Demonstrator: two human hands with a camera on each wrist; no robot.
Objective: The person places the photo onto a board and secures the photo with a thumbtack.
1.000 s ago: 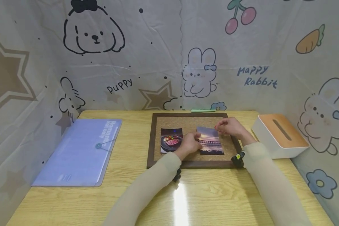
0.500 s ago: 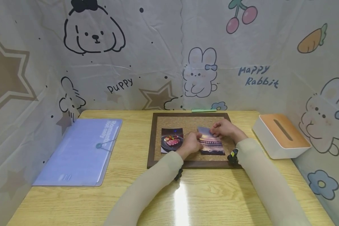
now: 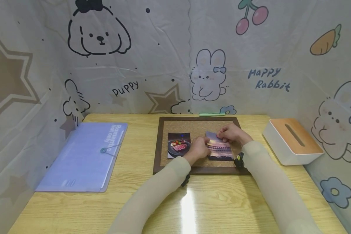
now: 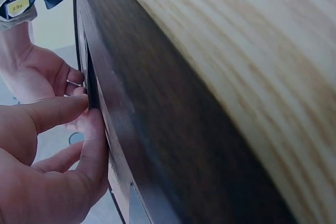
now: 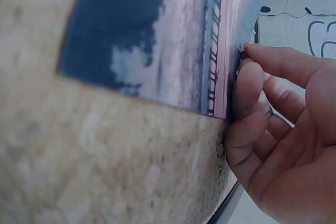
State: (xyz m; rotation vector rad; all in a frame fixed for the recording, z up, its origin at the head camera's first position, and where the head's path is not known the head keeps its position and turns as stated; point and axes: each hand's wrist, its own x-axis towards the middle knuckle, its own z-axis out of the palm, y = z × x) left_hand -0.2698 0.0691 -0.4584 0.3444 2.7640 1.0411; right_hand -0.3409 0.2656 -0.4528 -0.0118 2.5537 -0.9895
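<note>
My left hand point(image 3: 199, 148) rests on the corkboard point(image 3: 197, 126), its thumb and fingertips at the left edge of a sunset photo point(image 3: 217, 152). In the left wrist view the left hand's thumb and fingers point(image 4: 94, 129) touch the board beside that photo's dark edge. My right hand point(image 3: 231, 133) is over the photo's upper right part. Between its thumb and index finger it pinches a small red push pin point(image 5: 246, 46), mostly hidden by the fingertips. Whether the pin's point is in the cork cannot be told. A food photo point(image 3: 178, 145) lies to the left on the board.
A dark wooden frame point(image 3: 159, 146) edges the corkboard. Behind it lies a thin green pen-like stick point(image 3: 212, 114). The blue document folder point(image 3: 82, 162) is at the left of the wooden table point(image 3: 163, 211), and a white tissue box point(image 3: 293, 136) with a wood-coloured lid at the right.
My right hand has moved left and slightly down, from the photo's upper right corner onto its upper part, still pinching the pin. The left hand has stayed at the photo's left edge.
</note>
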